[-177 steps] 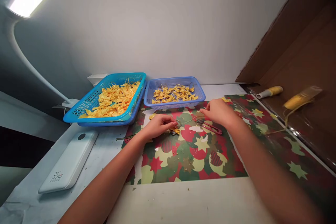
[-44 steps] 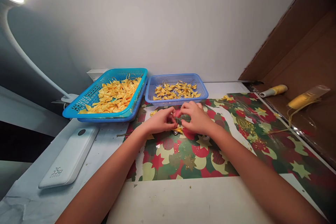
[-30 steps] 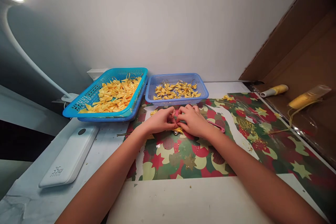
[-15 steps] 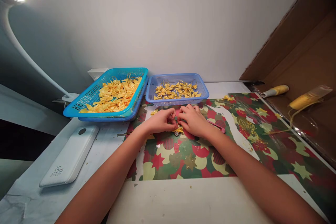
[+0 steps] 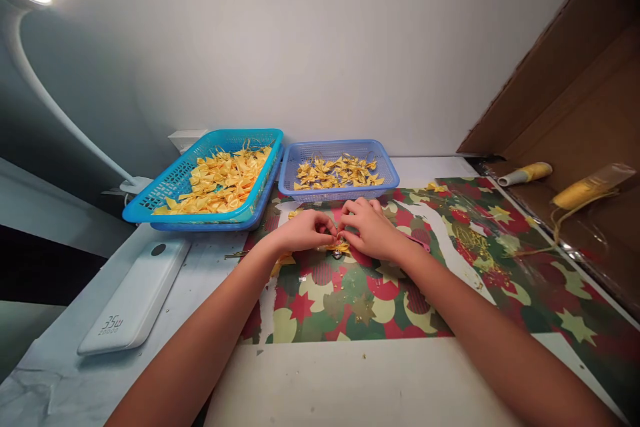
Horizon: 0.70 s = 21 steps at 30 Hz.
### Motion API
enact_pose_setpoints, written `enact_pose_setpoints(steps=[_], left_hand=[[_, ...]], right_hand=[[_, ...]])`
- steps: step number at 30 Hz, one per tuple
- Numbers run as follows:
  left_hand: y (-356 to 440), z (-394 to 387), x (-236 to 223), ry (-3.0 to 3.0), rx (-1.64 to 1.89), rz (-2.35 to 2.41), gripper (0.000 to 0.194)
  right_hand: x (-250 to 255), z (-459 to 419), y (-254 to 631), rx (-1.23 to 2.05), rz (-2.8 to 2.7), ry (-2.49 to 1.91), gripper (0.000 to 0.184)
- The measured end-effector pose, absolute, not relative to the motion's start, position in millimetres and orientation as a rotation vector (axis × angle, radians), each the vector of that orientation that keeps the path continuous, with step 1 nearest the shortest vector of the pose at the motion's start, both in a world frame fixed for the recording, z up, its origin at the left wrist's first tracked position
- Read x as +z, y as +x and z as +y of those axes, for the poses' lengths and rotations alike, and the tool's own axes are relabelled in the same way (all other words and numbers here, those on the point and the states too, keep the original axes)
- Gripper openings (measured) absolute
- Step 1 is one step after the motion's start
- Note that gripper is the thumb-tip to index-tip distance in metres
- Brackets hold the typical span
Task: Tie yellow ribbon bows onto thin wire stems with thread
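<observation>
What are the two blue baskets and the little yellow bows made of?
The baskets look like moulded plastic: evenly coloured, slightly shiny, with mesh walls. The bows seem to be satin ribbon, judging by their soft sheen and folded shapes, though paper cannot be ruled out from here.

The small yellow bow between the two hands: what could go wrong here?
1. Both hands, left hand and right hand, pinch the yellow bow at their fingertips; it may slip loose.
2. The pink snips lie partly hidden under the right wrist and could catch the skin.
</observation>
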<state>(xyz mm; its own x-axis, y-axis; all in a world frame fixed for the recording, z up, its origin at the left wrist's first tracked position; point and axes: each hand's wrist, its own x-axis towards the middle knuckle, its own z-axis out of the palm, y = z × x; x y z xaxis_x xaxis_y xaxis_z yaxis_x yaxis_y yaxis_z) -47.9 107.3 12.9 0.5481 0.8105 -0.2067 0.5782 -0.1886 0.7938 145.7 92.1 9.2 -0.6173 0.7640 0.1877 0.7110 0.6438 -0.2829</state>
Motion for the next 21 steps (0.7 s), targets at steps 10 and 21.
enact_pose_setpoints(steps=[10,21], left_hand=[[-42.8,104.1,12.7,1.954,0.284,1.144,0.017],[-41.3,103.8,12.8,2.081,0.256,1.104,0.015]], right_hand=[[10.1,92.2,145.3,0.270,-2.575,-1.165,0.013],[7.9,92.6,146.0,0.260,-2.578,-1.180,0.012]])
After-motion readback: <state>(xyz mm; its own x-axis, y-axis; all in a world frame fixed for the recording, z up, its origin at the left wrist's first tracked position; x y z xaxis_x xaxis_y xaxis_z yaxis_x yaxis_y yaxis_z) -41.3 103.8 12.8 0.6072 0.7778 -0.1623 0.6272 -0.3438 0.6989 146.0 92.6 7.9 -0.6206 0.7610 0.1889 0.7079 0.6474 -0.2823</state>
